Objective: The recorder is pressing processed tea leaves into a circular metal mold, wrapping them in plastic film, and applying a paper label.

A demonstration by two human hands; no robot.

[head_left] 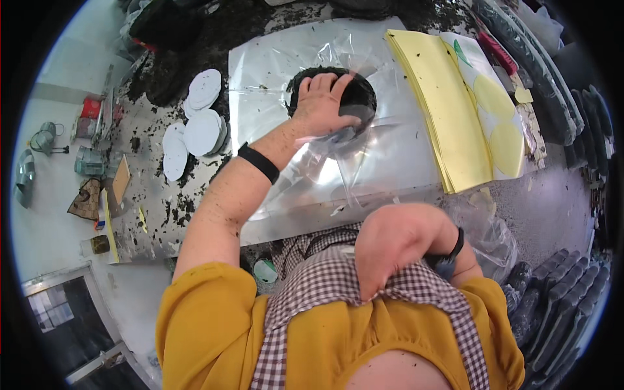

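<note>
My left hand [324, 107] lies palm down with fingers spread on a round, dark, ragged-edged mass [361, 103], perhaps dried seaweed. This mass sits on a sheet of clear plastic film [331, 172], with crinkled, shiny film gathered around it. A black band circles my left wrist. Close to my chest, in front of the checked apron [312, 289], my right hand [400, 244] is bent inward and slightly blurred. Its fingers are drawn together and point down; whatever they hold, if anything, is hidden.
White round paper discs [203, 132] lie left of the film. To its right are a stack of yellow sheets [448, 117] and a sheet with yellow circles [506, 146]. Dark flakes litter the metal table [156, 214]. Black wrapped packs [562, 299] stand at the lower right.
</note>
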